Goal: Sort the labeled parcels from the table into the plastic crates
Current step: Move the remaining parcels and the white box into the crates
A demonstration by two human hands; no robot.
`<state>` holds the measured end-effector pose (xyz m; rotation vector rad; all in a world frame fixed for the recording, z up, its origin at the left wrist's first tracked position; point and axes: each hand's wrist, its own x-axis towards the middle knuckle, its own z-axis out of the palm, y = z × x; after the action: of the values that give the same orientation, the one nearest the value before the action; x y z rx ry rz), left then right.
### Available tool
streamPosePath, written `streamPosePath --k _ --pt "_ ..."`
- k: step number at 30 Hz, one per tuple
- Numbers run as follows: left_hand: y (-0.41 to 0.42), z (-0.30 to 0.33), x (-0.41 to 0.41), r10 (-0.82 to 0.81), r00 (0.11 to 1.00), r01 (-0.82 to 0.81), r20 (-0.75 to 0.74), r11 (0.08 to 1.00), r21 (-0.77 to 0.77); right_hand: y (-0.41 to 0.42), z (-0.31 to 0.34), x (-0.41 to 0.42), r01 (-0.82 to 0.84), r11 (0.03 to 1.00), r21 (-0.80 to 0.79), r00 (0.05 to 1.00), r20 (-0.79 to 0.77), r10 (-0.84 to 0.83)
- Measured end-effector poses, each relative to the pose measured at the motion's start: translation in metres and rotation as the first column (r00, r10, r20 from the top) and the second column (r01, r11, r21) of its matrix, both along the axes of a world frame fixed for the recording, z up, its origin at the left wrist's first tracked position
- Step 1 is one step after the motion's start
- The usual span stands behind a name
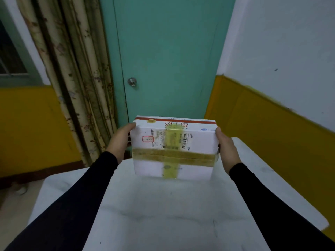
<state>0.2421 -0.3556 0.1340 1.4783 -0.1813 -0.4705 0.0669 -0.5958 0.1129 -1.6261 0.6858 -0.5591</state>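
A white parcel (174, 147) with red print, a shipping label and crossed bands of yellow-brown tape is held up above the far end of the white table (163, 211). My left hand (120, 140) grips its left side, thumb on the top corner. My right hand (225, 147) grips its right side, thumb on the upper edge. The fingers of both hands are hidden behind the parcel. No plastic crate is in view.
A green door (166, 60) with a round knob (132, 82) stands straight ahead beyond the table. A patterned curtain (76, 78) hangs to its left. Yellow and white walls (272, 87) close in on both sides. Floor shows at the lower left.
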Motion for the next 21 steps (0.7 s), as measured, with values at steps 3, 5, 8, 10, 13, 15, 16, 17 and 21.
streamPosePath --k 3,5,8,10,13,15,16,17,21 --pt "0.009 0.012 -0.011 -0.026 0.997 0.024 0.077 0.999 0.03 -0.015 0.0 -0.007 -0.071 0.983 -0.172 0.997 -0.021 0.069" --pt "0.01 0.025 -0.022 -0.032 0.986 0.023 0.162 0.998 0.06 -0.024 0.007 -0.012 -0.117 0.974 -0.196 0.992 0.014 0.122" --pt "0.005 0.039 -0.038 -0.017 0.969 0.001 0.246 0.998 0.065 -0.028 0.016 -0.025 -0.182 0.981 0.072 0.969 0.184 0.167" --pt "0.001 0.046 -0.047 -0.007 0.956 -0.011 0.293 0.998 0.06 -0.032 0.011 -0.031 -0.211 0.961 0.179 0.961 0.219 0.171" --pt "-0.004 0.051 -0.058 0.016 0.955 -0.026 0.295 0.999 0.031 -0.035 0.004 -0.033 -0.193 0.94 0.28 0.96 0.254 0.121" --pt "-0.005 0.05 -0.061 0.013 0.96 -0.013 0.279 1.0 -0.002 -0.042 0.002 -0.029 -0.187 0.902 0.39 0.963 0.254 0.09" --pt "-0.004 0.046 -0.06 0.0 0.965 0.004 0.263 1.0 -0.012 -0.044 0.003 -0.028 -0.196 0.886 0.42 0.962 0.256 0.091" --pt "-0.003 0.044 -0.06 -0.022 0.971 0.027 0.24 0.999 -0.02 -0.046 0.004 -0.026 -0.21 0.876 0.435 0.961 0.256 0.103" --pt "0.004 0.034 -0.06 -0.137 0.983 0.145 0.122 0.988 -0.059 -0.049 0.018 -0.024 -0.247 0.872 0.423 0.957 0.249 0.151"
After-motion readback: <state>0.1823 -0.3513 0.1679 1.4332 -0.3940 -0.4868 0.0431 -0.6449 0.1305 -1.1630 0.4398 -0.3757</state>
